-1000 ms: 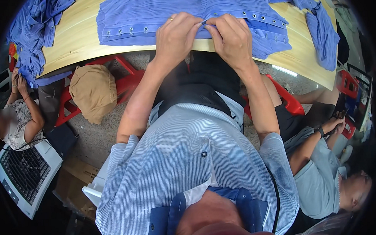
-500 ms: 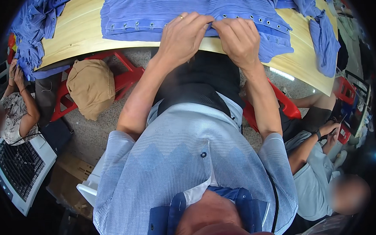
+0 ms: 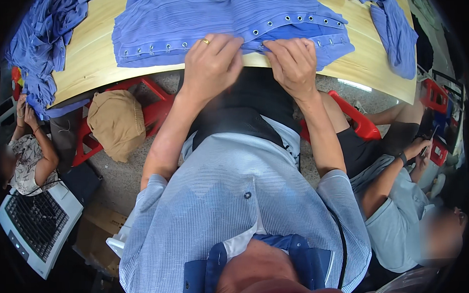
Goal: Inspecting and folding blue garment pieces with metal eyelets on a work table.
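A pleated blue garment (image 3: 182,18) lies spread along the table's near side. Small metal ring fasteners run along its front edges. On the right, its upper flap stands apart from the lower band (image 3: 334,41), which carries fasteners of its own. My left hand (image 3: 211,66), with a ring on one finger, is closed at the near edge of the garment, its fingertips at the left end of that opening; they are slightly blurred. My right hand (image 3: 294,65) pinches the lower band just to the right. A short gap separates the two hands.
More blue garments lie heaped on the wooden table (image 3: 91,43) at far left (image 3: 41,39) and far right (image 3: 394,35). A brown cloth (image 3: 115,123) covers a red stool (image 3: 156,100). One person (image 3: 33,160) sits at left, another (image 3: 394,213) at right.
My hands have drawn apart from a spot where their fingertips nearly met. The upper flap and lower band now part further left. The view has also shifted a little.
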Tool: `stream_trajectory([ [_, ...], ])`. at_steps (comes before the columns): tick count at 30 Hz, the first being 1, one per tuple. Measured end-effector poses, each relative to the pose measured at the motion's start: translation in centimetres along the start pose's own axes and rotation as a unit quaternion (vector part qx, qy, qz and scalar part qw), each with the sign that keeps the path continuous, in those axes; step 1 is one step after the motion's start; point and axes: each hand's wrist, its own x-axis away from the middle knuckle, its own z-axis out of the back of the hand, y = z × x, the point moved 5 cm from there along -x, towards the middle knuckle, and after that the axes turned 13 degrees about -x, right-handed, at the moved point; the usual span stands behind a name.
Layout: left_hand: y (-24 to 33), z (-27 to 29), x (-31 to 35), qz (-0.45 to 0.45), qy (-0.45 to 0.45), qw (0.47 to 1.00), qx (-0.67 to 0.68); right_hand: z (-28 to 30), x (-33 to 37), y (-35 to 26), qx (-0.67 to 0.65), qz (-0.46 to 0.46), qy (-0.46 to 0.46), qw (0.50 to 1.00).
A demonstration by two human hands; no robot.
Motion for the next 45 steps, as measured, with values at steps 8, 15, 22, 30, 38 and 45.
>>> stream_trajectory([
  [8, 1.1, 0.0, -2.8, 0.038, -0.070, 0.996, -0.047, 0.1, 0.1, 1.0, -0.054, -0.019, 0.026, 0.998],
  [15, 1.2, -0.8, -2.9, 0.068, -0.026, 0.997, 0.020, 0.2, -0.2, 1.1, -0.064, -0.035, 0.031, 0.997],
  [22, 0.9, -1.7, -3.0, 0.107, -0.074, 0.991, 0.042, 0.3, -0.7, 0.9, -0.048, -0.016, 0.002, 0.999],
  [30, 1.0, -2.6, -2.5, 0.076, -0.003, 0.997, 0.010, 0.1, -1.4, 1.7, -0.074, -0.038, -0.015, 0.996],
  [38, 1.3, -2.2, -3.3, 0.078, -0.053, 0.996, 0.009, -0.2, -1.3, 1.5, -0.067, -0.029, -0.029, 0.997],
  [45, 1.0, -3.2, -1.9, 0.067, 0.042, 0.997, 0.015, -0.4, -1.7, 1.7, -0.050, -0.017, -0.022, 0.998],
])
